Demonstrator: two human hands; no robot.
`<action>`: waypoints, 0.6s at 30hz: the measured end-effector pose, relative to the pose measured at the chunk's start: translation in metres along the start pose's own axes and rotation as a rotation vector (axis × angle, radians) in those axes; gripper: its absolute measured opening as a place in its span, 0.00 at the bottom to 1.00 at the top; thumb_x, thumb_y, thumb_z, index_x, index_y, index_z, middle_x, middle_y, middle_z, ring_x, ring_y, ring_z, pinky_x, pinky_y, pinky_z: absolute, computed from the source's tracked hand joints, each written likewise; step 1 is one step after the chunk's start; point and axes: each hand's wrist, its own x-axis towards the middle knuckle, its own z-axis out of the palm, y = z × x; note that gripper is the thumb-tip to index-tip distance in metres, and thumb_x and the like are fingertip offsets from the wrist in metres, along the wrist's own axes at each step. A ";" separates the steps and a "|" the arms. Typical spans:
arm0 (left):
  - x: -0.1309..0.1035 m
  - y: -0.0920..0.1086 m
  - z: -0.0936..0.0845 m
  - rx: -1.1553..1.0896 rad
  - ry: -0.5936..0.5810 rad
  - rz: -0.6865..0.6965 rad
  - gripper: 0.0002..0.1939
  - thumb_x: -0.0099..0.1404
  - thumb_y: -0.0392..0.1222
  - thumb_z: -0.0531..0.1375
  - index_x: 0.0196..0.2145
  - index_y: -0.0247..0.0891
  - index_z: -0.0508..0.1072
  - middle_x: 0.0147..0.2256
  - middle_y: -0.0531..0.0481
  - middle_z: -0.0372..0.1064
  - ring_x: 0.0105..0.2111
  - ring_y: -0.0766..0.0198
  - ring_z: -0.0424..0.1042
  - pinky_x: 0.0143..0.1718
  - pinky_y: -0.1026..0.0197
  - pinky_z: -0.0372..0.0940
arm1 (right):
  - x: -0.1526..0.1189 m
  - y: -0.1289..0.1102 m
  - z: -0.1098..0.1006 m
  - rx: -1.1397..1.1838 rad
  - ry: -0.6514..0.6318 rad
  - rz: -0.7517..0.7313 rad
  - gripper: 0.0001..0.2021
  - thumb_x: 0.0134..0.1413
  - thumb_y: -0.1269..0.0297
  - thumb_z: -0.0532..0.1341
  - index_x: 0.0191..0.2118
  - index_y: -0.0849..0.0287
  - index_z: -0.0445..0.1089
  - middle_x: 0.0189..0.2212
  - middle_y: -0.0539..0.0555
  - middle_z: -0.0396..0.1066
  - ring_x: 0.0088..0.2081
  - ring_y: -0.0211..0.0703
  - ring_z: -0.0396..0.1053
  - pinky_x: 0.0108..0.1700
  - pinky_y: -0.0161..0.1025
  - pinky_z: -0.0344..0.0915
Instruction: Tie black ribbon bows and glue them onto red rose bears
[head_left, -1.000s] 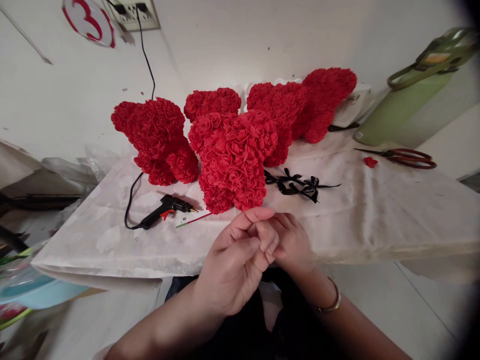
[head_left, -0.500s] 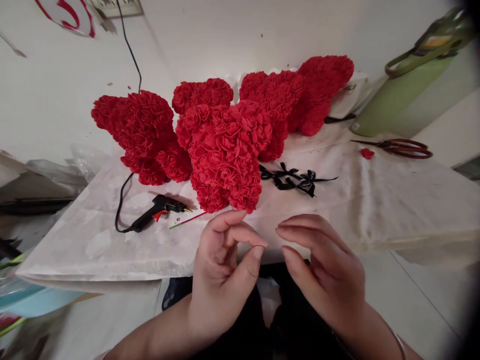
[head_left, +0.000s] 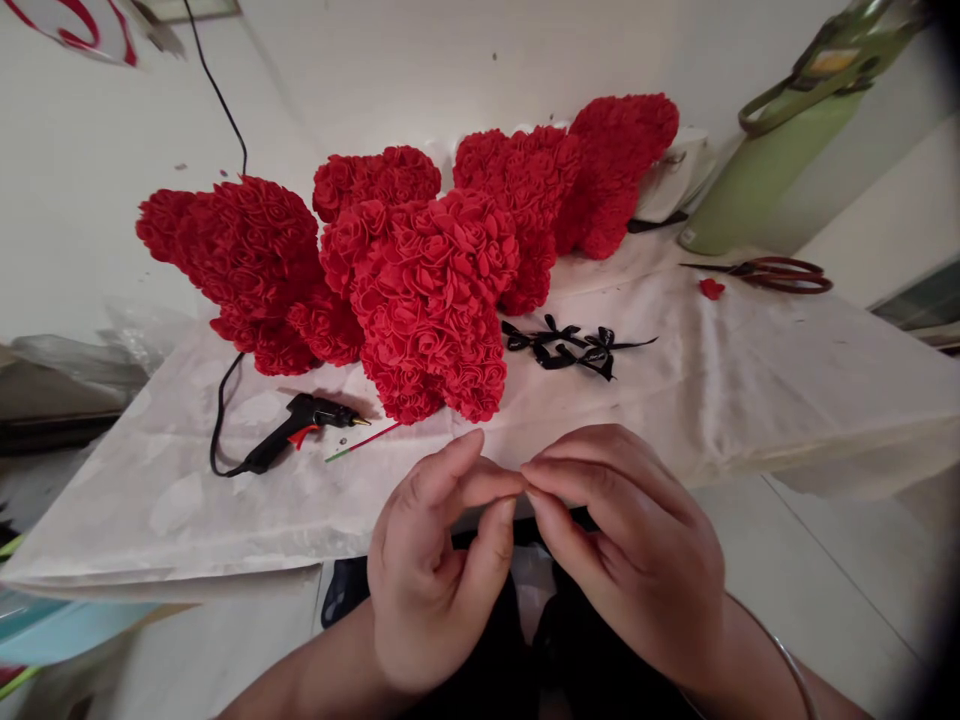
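Note:
In front of the table's edge my left hand (head_left: 431, 570) is closed in a pinch, its thumb against the index finger. The fingertips of my right hand (head_left: 637, 540) are pressed together too and meet the left fingertips. Anything between them is too small or hidden to make out. Just beyond stands a red foam-rose teddy bear (head_left: 431, 300). Black ribbon bows (head_left: 574, 347) lie to its right. A black glue gun (head_left: 296, 430) lies on its left, with a thin red and green stick (head_left: 360, 442) beside its nozzle.
More red rose bears (head_left: 247, 270) stand against the wall. Scissors (head_left: 780, 274) and a loose red petal piece (head_left: 712, 289) lie at the right near a tall green bottle (head_left: 765, 180). The glue gun's cord runs behind the left bear. A pale cloth (head_left: 750, 400) covers the table.
My right hand has moved left and closed its fingertips, so both hands' fingertips now meet. The view has shifted slightly to the right. Table items have not moved.

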 end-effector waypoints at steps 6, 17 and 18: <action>0.003 0.000 -0.001 0.194 -0.017 0.152 0.34 0.59 0.24 0.60 0.61 0.38 0.60 0.38 0.52 0.77 0.39 0.68 0.75 0.45 0.64 0.70 | -0.001 0.004 0.006 -0.138 0.025 -0.060 0.08 0.53 0.80 0.61 0.35 0.59 0.68 0.30 0.52 0.71 0.35 0.42 0.68 0.40 0.41 0.68; 0.004 0.003 -0.002 0.164 -0.032 0.045 0.32 0.62 0.27 0.59 0.62 0.45 0.60 0.39 0.56 0.78 0.38 0.70 0.75 0.46 0.66 0.70 | 0.000 0.005 0.000 -0.060 0.057 0.014 0.08 0.54 0.78 0.59 0.35 0.58 0.66 0.31 0.52 0.70 0.35 0.40 0.67 0.40 0.40 0.68; 0.004 0.004 -0.002 0.167 -0.031 0.043 0.32 0.62 0.28 0.59 0.62 0.45 0.60 0.39 0.56 0.78 0.38 0.70 0.75 0.45 0.66 0.70 | 0.000 0.005 -0.001 -0.051 0.043 0.009 0.07 0.54 0.78 0.60 0.36 0.59 0.67 0.32 0.53 0.70 0.36 0.41 0.68 0.41 0.40 0.68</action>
